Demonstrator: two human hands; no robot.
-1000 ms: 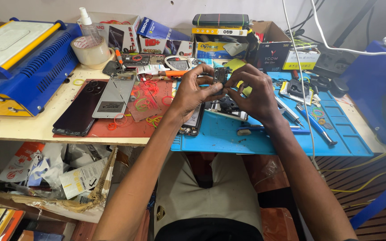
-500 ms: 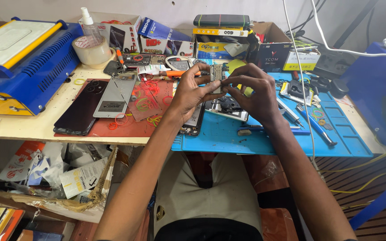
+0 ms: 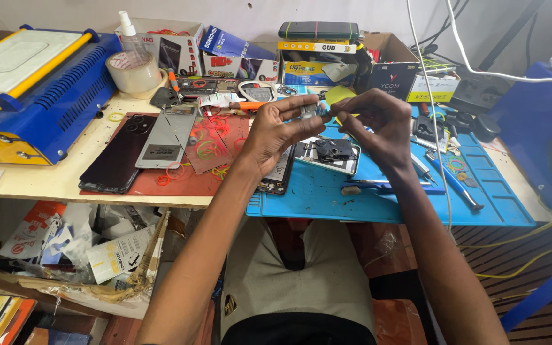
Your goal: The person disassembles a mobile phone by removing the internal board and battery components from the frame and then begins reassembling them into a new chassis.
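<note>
A: What have the hands got, there in the upper middle of the frame?
B: Both meet on one small metallic part (image 3: 310,110), raised above the blue silicone mat (image 3: 365,198). The left hand (image 3: 276,131) has thumb and fingers curled round it from the left; the right hand (image 3: 378,121) closes in from the right with its fingertips pinched at the part's edge. Neither palm is spread open. I can't tell what the part is, it's too small

A: Why hold it up like that?
B: My guess is for sight and steadiness: one hand braces it while the other works at it with the fingertips, close under the camera

A: And below them?
B: An opened phone (image 3: 332,153), its dark camera module showing, lies flat on the mat just under the hands. The mat is matt, rubbery, with moulded ridges along its right edge, likely to keep small bits from rolling off

A: Left of centre?
B: A red pad (image 3: 180,179) carries a glossy black phone (image 3: 117,153) and a grey rectangular back panel (image 3: 164,137), with red rubber bands (image 3: 209,150) scattered about. Flat things laid flat, well clear of the hands

A: Further out?
B: At the upper left, a boxy blue machine (image 3: 39,89) with a pale top plate, and beside it a roll of tape (image 3: 134,71). Cardboard boxes (image 3: 317,61) line the back; white cables (image 3: 429,96) hang down at the right
</note>
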